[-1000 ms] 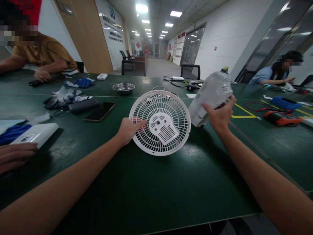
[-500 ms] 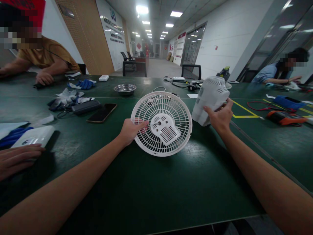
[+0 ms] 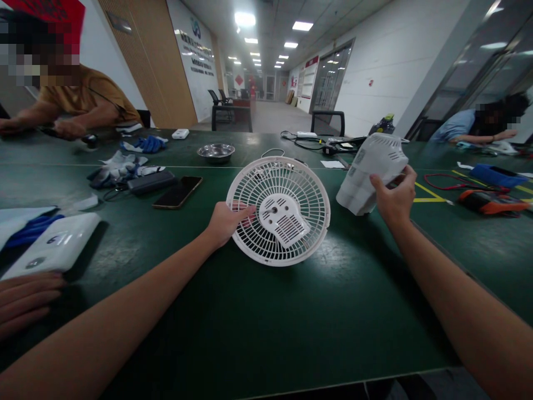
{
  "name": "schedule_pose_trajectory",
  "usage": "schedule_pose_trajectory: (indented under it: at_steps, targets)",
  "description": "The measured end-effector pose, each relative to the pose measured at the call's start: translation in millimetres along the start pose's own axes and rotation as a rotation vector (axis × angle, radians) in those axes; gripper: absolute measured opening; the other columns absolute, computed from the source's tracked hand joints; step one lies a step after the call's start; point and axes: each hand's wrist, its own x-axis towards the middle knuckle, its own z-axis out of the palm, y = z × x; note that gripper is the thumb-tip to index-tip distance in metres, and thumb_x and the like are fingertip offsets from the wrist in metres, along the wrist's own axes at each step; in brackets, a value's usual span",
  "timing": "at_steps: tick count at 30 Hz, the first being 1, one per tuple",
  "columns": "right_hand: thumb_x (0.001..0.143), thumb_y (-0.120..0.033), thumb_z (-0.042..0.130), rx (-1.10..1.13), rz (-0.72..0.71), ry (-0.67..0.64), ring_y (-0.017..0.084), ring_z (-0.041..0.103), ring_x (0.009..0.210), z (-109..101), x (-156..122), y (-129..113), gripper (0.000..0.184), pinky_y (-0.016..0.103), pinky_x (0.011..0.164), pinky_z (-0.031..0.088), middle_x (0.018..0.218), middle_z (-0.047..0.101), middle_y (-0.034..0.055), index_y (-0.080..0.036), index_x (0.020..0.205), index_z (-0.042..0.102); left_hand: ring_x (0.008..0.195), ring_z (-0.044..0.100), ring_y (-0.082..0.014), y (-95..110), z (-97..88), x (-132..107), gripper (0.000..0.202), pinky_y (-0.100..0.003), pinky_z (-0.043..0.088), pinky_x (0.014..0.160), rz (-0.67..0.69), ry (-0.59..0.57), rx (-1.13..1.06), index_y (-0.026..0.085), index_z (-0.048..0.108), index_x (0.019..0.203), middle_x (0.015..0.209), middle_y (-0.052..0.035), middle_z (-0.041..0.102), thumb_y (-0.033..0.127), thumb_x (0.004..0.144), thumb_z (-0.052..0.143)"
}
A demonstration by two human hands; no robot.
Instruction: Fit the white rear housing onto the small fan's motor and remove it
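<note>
Left hand (image 3: 225,222) grips the left rim of the white fan grille (image 3: 278,210), fingers curled through the bars; the grille is tilted, its near edge on the green table (image 3: 258,322). Right hand (image 3: 395,199) is closed around a white motor housing (image 3: 370,171), held off the table just right of the grille and not touching it. Left of the grille lie a phone (image 3: 178,191), a dark pouch (image 3: 150,181) and gloves (image 3: 144,144). A steel bowl (image 3: 215,151) sits farther back. Far right: an orange tool (image 3: 491,203) and a blue case (image 3: 491,175). At the near left edge another person's hand (image 3: 23,303) lies beside a white box (image 3: 54,247). Other people sit far left and far right.
</note>
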Motion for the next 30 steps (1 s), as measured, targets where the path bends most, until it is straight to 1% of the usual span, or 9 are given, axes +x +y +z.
schedule_pose_trajectory:
  at_steps: [10, 14, 17, 19, 22, 24, 26, 28, 30]
  targets:
    - [0.077, -0.033, 0.078, 0.1, -0.003, 0.025, 0.021, 0.064, 0.104, -3, 13, 13, 0.074, 0.034, 0.091, 0.05, 0.13, 0.064, 0.0152, -0.015, 0.14, 0.045, 0.064, 0.072, -0.0192, -7, -1.9, 4, 0.02, -0.033, 0.061, 0.061, -0.005, 0.006, 0.02, 0.013, 0.076, 0.084, 0.075, -0.0074, 0.076, 0.028, 0.075, 0.087]
    - [0.074, -0.031, 0.079, 0.104, -0.052, 0.053, 0.022, 0.063, 0.109, -6, 18, 20, 0.079, 0.035, 0.092, 0.05, 0.136, 0.058, 0.0153, -0.017, 0.142, 0.043, 0.064, 0.072, -0.0193, -8, -4.3, 5, 0.024, -0.033, 0.061, 0.061, -0.018, -0.018, 0.032, 0.013, 0.076, 0.086, 0.076, -0.0077, 0.076, 0.031, 0.074, 0.088]
    - [0.071, -0.028, 0.08, 0.076, -0.09, 0.06, 0.022, 0.064, 0.104, -7, 21, 24, 0.083, 0.036, 0.089, 0.051, 0.137, 0.057, 0.0142, -0.021, 0.143, 0.039, 0.066, 0.073, -0.0199, -3, -2.8, 3, 0.022, -0.033, 0.061, 0.062, -0.028, -0.011, 0.025, 0.013, 0.076, 0.085, 0.076, -0.0078, 0.077, 0.028, 0.075, 0.087]
    - [0.068, -0.027, 0.08, 0.05, -0.152, 0.076, 0.024, 0.063, 0.107, -9, 24, 26, 0.085, 0.038, 0.091, 0.051, 0.137, 0.055, 0.0126, -0.023, 0.142, 0.037, 0.063, 0.072, -0.0189, -1, -1.3, 2, 0.02, -0.032, 0.06, 0.06, -0.038, 0.012, 0.009, 0.012, 0.075, 0.083, 0.074, -0.007, 0.076, 0.026, 0.074, 0.087]
    - [0.064, -0.028, 0.082, 0.004, -0.32, 0.146, 0.029, 0.055, 0.124, -12, 27, 22, 0.089, 0.046, 0.104, 0.044, 0.138, 0.052, 0.0134, -0.024, 0.139, 0.035, 0.058, 0.068, -0.0163, -2, -0.9, 3, 0.02, -0.03, 0.057, 0.056, -0.001, -0.012, 0.0, 0.013, 0.075, 0.081, 0.069, -0.0054, 0.074, 0.027, 0.074, 0.087]
    - [0.062, -0.031, 0.082, 0.032, -0.378, 0.183, 0.031, 0.053, 0.126, -14, 22, 12, 0.09, 0.048, 0.103, 0.045, 0.138, 0.05, 0.0154, -0.022, 0.138, 0.034, 0.058, 0.068, -0.0161, -4, -1.8, 4, 0.019, -0.029, 0.057, 0.055, 0.019, -0.025, 0.0, 0.014, 0.075, 0.081, 0.07, -0.0055, 0.074, 0.028, 0.075, 0.086]
    - [0.064, -0.034, 0.08, 0.126, -0.342, 0.144, 0.03, 0.059, 0.118, -11, 10, -5, 0.086, 0.044, 0.09, 0.051, 0.136, 0.052, 0.0156, -0.022, 0.137, 0.036, 0.06, 0.07, -0.0174, -5, -2.8, 4, 0.018, -0.031, 0.058, 0.057, 0.023, -0.028, -0.005, 0.014, 0.076, 0.082, 0.072, -0.0064, 0.075, 0.028, 0.075, 0.086]
    - [0.065, -0.039, 0.08, 0.206, -0.262, -0.013, 0.028, 0.064, 0.107, -4, -9, -23, 0.082, 0.039, 0.079, 0.053, 0.127, 0.06, 0.0135, -0.021, 0.134, 0.039, 0.062, 0.071, -0.019, -5, -3.1, 4, 0.019, -0.033, 0.059, 0.059, 0.021, -0.028, -0.014, 0.014, 0.077, 0.082, 0.073, -0.0075, 0.075, 0.028, 0.075, 0.087]
    - [0.064, -0.046, 0.081, 0.197, -0.173, -0.189, 0.028, 0.066, 0.101, 7, -31, -39, 0.078, 0.04, 0.077, 0.055, 0.12, 0.065, 0.0126, -0.02, 0.128, 0.046, 0.062, 0.071, -0.0198, -4, -2.8, 4, 0.02, -0.035, 0.06, 0.061, 0.021, -0.026, -0.032, 0.013, 0.077, 0.081, 0.072, -0.0077, 0.075, 0.028, 0.074, 0.088]
